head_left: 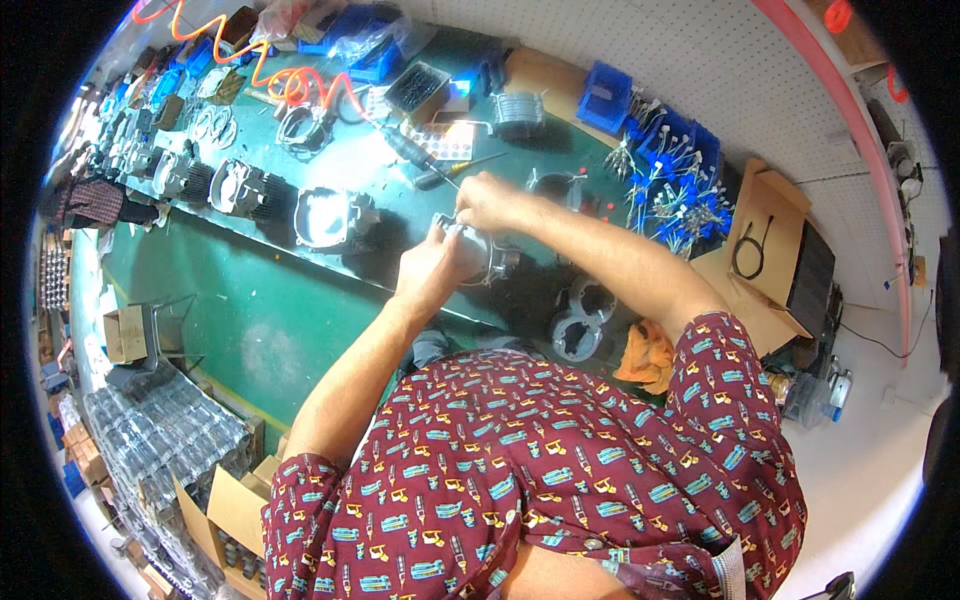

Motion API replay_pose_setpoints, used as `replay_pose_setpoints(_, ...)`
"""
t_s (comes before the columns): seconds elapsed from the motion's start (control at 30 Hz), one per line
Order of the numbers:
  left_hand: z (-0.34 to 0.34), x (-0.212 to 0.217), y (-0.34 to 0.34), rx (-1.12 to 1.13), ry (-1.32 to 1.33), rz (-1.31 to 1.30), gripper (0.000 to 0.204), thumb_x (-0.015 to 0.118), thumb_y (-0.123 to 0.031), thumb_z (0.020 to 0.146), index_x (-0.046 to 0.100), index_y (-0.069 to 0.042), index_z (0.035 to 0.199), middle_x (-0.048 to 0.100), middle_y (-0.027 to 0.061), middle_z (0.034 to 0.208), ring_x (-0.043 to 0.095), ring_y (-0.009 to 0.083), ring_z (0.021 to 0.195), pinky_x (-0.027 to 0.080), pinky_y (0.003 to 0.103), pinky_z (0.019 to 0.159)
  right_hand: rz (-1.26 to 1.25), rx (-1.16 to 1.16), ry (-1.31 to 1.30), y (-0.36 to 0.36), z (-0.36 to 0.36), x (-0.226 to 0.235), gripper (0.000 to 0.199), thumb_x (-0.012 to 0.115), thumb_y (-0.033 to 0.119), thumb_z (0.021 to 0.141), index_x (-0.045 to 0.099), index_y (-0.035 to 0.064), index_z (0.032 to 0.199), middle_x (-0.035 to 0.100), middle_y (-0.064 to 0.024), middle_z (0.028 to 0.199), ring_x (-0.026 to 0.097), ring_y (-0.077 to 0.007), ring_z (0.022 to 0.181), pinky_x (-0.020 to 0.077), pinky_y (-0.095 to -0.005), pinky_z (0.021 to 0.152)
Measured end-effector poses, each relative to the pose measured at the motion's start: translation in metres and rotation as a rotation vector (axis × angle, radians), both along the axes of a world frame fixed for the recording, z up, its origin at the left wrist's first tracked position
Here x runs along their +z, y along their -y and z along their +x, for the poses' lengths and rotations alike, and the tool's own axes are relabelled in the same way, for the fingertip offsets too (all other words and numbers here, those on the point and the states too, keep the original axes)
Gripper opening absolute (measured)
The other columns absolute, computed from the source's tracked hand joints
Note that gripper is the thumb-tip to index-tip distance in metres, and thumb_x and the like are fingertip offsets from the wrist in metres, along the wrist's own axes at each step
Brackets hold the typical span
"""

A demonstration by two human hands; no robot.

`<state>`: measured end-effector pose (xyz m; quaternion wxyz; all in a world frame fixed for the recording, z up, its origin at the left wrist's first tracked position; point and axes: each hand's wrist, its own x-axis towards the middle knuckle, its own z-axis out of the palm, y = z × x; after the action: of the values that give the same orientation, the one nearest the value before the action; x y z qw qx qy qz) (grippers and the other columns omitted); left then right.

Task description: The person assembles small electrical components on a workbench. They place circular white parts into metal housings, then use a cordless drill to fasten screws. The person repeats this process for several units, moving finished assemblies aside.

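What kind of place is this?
It looks like a factory workshop: similar grey metal housings stand in a row on a long green workbench, and a coiled orange hose hangs over it.

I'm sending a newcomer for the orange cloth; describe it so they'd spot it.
Find the long green workbench and follow it right, to the person's maroon right sleeve. Beside it, just right of two round grey metal parts, is the cloth. It is a crumpled, bright orange bundle, unlike the hard grey parts next to it.
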<state>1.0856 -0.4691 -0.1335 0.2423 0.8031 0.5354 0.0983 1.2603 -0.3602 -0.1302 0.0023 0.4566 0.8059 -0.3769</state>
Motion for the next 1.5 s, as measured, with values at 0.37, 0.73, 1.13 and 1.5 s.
replay_pose_setpoints(0.37, 0.0, -0.001, 0.004, -0.001, -0.043, 0.042, 0.065, 0.079, -0.026, 0.08, 0.051, -0.008, 0.135, 0.058, 0.0267, 0.129, 0.07, 0.0408, 0.09, 0.059, 0.046, 0.076, 0.267, -0.017, 0.103, 0.026, -0.009, 0.0, 0.024, 0.067, 0.023, 0.084, 0.075, 0.0012, 0.09, 0.073, -0.0248, 0.093, 0.072, -0.0405, 0.091, 0.058, -0.0497, 0.08)
replay_pose_setpoints(0.73, -0.001, -0.006, 0.007, 0.06, 0.005, 0.097, 0.057, 0.08, -0.026, 0.078, 0.058, -0.007, 0.126, 0.061, 0.0223, 0.122, 0.07, 0.0378, 0.091, 0.059, 0.045, 0.075, -0.15, -0.38, -0.309, 0.048, 0.056, -0.034, 0.027, 0.076, 0.025, 0.077, 0.079, 0.0015, 0.091, 0.077, -0.0167, 0.085, 0.073, -0.0203, 0.076, 0.0568, -0.0342, 0.074)
replay_pose_setpoints(1.13, -0.001, 0.001, 0.007, 0.059, -0.004, 0.026, 0.058, 0.08, -0.022, 0.077, 0.058, -0.009, 0.129, 0.062, 0.0217, 0.12, 0.07, 0.0383, 0.091, 0.059, 0.045, 0.076, -0.389, -0.506, -0.296, 0.04, 0.052, -0.034, 0.021, 0.08, 0.021, 0.078, 0.081, 0.0052, 0.092, 0.076, -0.0073, 0.086, 0.068, -0.0146, 0.078, 0.054, -0.0308, 0.074)
replay_pose_setpoints(1.5, -0.002, 0.002, 0.004, 0.026, -0.004, 0.078, 0.057, 0.08, -0.024, 0.079, 0.055, -0.008, 0.128, 0.062, 0.0222, 0.118, 0.071, 0.0383, 0.088, 0.059, 0.045, 0.073, 0.383, -0.255, -0.219, 0.046, 0.004, -0.008, 0.035, 0.07, 0.028, 0.079, 0.076, 0.0036, 0.103, 0.073, -0.02, 0.106, 0.071, -0.0377, 0.097, 0.0565, -0.0454, 0.087)
